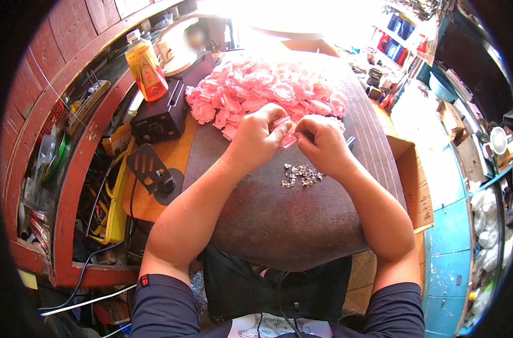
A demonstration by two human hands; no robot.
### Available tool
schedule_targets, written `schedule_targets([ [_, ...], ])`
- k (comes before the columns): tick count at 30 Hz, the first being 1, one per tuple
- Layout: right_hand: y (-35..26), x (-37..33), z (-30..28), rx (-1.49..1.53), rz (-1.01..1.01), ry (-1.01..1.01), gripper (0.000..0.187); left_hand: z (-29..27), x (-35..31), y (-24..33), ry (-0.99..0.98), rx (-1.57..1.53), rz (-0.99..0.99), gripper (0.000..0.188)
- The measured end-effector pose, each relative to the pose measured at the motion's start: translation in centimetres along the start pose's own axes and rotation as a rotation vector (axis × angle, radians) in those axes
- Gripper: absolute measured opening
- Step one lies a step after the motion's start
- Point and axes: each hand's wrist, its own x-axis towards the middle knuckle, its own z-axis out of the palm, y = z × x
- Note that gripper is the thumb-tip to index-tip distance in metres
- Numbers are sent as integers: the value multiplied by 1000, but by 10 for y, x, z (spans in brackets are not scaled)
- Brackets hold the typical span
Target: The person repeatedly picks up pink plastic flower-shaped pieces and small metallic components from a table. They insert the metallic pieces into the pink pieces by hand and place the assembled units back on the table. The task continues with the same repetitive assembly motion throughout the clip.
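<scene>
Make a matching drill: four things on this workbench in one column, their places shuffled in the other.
1. heap of pink plastic pieces
2. small pile of silver metal clips
3. orange plastic bottle
4. single pink plastic piece

a. far left, beside the black box
b. pinched between left hand and right hand
c. beyond the hands
d. just under the right hand

1-c, 2-d, 3-a, 4-b

Orange bottle (pixel 146 66) standing on the left by a black box (pixel 161 116), black metal stand (pixel 152 170) below it, cardboard box (pixel 412 180) on the right.
</scene>
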Motion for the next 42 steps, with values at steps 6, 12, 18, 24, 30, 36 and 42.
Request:
schedule_targets([
  [6, 1, 0, 0, -108, -12, -9, 16, 1, -1, 1, 12, 11, 42, 15],
  [12, 2, -1, 3, -222, -60, -18, 14, 1, -2, 2, -39, -52, -30, 17],
  [18, -1, -1, 1, -343, -87, 3, 15, 0, -2, 8, -55, -211, -127, 19],
  [24, -2, -4, 3, -434, -123, 31, 12, 0, -1, 9, -62, -152, -70, 19],
  [30, -2, -3, 7, -410, -113, 20, 13, 0, -3, 4, -50, -115, -48, 18],
  [36, -6, -3, 2, -464, -132, -12, 14, 0, -3, 2, -53, -115, -17, 19],
  [42, -12, -1, -7, -485, -9, -110, 17, 2, -2, 0, -68, -131, -32, 19],
])
